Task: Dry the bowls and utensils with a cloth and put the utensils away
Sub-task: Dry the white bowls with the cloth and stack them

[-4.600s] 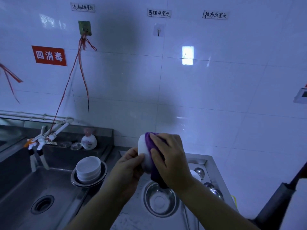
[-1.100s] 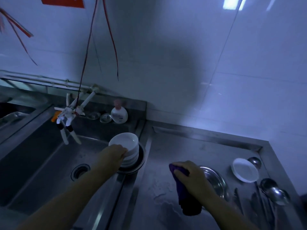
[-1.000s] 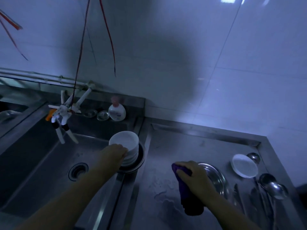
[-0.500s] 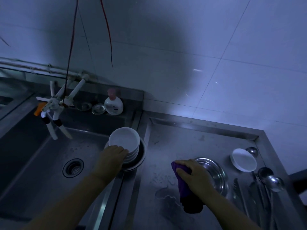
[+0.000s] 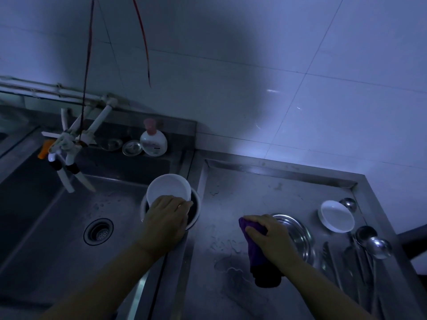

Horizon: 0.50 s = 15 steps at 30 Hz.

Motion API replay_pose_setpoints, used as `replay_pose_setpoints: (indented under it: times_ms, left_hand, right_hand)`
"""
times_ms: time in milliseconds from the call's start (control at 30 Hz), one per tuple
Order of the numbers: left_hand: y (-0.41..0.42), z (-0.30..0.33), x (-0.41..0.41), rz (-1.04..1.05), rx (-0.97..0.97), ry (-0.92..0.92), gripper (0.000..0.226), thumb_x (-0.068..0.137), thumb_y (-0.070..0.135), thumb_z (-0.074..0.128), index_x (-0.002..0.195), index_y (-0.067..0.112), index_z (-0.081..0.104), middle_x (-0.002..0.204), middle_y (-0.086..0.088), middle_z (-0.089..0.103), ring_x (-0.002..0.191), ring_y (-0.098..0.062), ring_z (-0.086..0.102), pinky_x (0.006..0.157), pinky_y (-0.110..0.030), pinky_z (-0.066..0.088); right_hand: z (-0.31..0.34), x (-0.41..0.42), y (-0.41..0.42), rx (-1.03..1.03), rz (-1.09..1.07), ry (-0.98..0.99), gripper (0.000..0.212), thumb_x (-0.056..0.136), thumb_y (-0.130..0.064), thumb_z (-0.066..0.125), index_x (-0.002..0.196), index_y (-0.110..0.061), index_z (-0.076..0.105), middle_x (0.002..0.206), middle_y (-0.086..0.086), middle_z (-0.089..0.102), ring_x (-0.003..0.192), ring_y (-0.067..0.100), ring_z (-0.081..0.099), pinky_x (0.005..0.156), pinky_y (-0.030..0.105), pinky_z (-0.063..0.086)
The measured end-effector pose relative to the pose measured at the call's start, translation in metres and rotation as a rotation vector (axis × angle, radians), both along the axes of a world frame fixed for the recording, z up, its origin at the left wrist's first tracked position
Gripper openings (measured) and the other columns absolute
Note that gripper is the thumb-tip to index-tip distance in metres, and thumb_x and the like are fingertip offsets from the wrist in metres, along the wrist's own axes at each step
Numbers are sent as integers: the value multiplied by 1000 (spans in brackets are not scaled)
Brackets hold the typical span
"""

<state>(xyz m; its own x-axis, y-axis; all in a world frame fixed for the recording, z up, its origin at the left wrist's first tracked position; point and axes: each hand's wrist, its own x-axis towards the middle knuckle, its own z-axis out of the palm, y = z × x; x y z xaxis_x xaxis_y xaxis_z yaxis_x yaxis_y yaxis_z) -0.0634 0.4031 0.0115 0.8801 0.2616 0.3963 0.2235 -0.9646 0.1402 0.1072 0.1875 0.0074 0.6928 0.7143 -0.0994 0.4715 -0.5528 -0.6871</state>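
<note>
The white bowl that both hands were rubbing with the cloth a few seconds ago is no longer held up. The left hand (image 5: 166, 218) has since reached to the stack of white bowls (image 5: 168, 189) in the metal basin (image 5: 195, 212) on the sink edge, and now its fingers curl over the near rim of the top bowl, gripping it; that bowl looks tipped up, as if coming off the stack. The right hand (image 5: 269, 233) has dropped to the wet counter (image 5: 254, 181) and stays clamped on the purple cloth (image 5: 258, 250), which trails toward the person. So one bowl seems finished and the next is probably being fetched for drying.

Counted: one purple cloth; one separate white bowl (image 5: 337, 216) far right of the right hand; one steel bowl (image 5: 294, 232) just beyond its knuckles; two or three ladles (image 5: 377, 247) and some flat utensils (image 5: 351, 262), too dim to number. How many bowls are in the stack cannot be told.
</note>
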Motion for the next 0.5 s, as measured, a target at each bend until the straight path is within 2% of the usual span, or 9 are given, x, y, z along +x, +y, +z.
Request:
replay_pose_setpoints:
  times_ms: [100,200,300,367,433,500]
  left_hand:
    - [-22,3,25,-57,-37,-49,22,80,18,59,97,12,71,89,-3,71,80,-20,66,79,-35,52]
    - [-50,2,55,-120,-88,-46,33,68,11,77,101,12,71,90,-2,70,80,-21,65,74,-31,51]
    - [-80,-2,90,-168,-94,-17,36,66,9,78,100,13,71,87,-1,69,76,-21,63,75,-26,43]
    - [-104,-5,115,-190,-121,14,35,65,10,77,99,15,71,86,0,68,75,-20,63,72,-26,44]
    - [-131,-10,142,-223,-165,63,27,69,14,71,96,17,70,84,-1,67,73,-21,63,66,-28,48]
    - [-158,-16,172,-241,-255,136,21,76,17,63,96,17,69,83,-3,65,74,-25,63,63,-32,49]
  right_hand:
    - [-1,9,-13,32,-46,19,30,88,-17,65,117,-25,67,104,-7,62,91,6,57,79,17,44]
    - [-1,22,-36,72,-105,35,29,86,-15,68,113,-25,68,106,-6,64,96,10,58,81,10,39]
    - [1,38,-66,140,-189,12,30,83,-10,71,107,-27,70,102,-10,64,92,7,57,81,1,34]
    - [3,52,-89,174,-242,26,35,83,-9,70,103,-38,66,98,-15,61,86,-1,56,77,2,37]
    - [3,69,-115,197,-311,44,36,85,-11,68,101,-43,61,96,-11,61,87,-5,56,73,3,39]
    - [2,88,-140,239,-391,68,32,86,-11,67,102,-38,63,100,-5,64,89,-5,56,75,4,39]
